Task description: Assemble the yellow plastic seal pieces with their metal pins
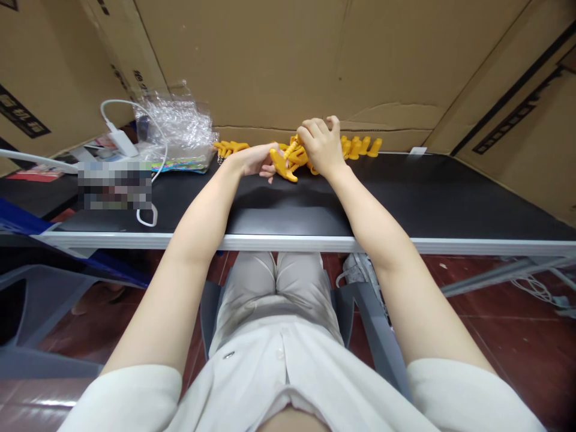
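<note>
An orange-yellow plastic figure [283, 167], with a curved, forked end and a ribbed stem, is held above the black tabletop between my two hands. My left hand [262, 161] holds its left side, the lower fingers loosely curled below. From above, the bent fingers of my right hand [321, 143] close on the upper right part of the figure, at the top of the ribbed stem. My hand hides the exact grip. Behind my right hand stands a row of small yellow plastic pieces [362, 146]. More yellow pieces [230, 147] lie beyond my left wrist, close to some small metal chain.
Cardboard panels [279, 66] wall in the back and sides of the black table [450, 198]. Clear plastic bags [175, 126] are heaped at the left, beside a white cable with an adapter [123, 143]. A metal edge [288, 242] runs along the table's front.
</note>
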{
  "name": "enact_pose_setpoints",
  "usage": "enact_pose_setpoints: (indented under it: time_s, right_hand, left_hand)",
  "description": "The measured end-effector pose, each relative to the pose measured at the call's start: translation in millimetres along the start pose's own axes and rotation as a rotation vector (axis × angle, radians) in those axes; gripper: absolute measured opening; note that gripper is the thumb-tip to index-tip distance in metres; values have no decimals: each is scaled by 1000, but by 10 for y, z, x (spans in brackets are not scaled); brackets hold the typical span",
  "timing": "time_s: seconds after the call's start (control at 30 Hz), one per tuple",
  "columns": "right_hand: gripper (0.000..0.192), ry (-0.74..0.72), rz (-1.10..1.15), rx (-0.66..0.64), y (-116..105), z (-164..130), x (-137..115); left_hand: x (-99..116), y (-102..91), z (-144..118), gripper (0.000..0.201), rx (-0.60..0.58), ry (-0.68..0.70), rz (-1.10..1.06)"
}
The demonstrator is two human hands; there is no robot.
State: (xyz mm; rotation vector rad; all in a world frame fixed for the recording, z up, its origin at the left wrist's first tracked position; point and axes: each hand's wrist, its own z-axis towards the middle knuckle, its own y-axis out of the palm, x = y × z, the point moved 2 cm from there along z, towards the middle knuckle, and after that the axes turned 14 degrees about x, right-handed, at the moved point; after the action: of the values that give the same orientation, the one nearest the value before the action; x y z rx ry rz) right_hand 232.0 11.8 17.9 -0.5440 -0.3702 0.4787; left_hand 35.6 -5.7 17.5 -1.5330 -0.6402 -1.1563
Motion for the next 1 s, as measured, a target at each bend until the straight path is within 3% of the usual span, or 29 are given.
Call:
enact_pose_setpoints:
  time_s: [0.2,0.4,0.57,0.77,0.93,1.0]
  right_hand:
    - [65,-12,45,46,-4,4,-26]
    - [66,-1,34,64,-4,1,-45]
    - [63,15,24,102,73,5,7]
    - [40,318,-73,77,-73,-86,425]
    - [45,664,-143,97,-144,-306,947]
    - [43,763,-159,27,-87,-432,1131]
  left_hand:
    - [60,-28,-51,34,-41,81,-86]
    - [2,-79,-27,47,156,144,-4]
    - [-39,-133,-7,43,189,146,-15]
    - [-10,-68,-2,22,247,-28,-330]
    - [-7,-24,50,9,553,-61,-440]
    - [-47,-71,80,9,678,-84,-447]
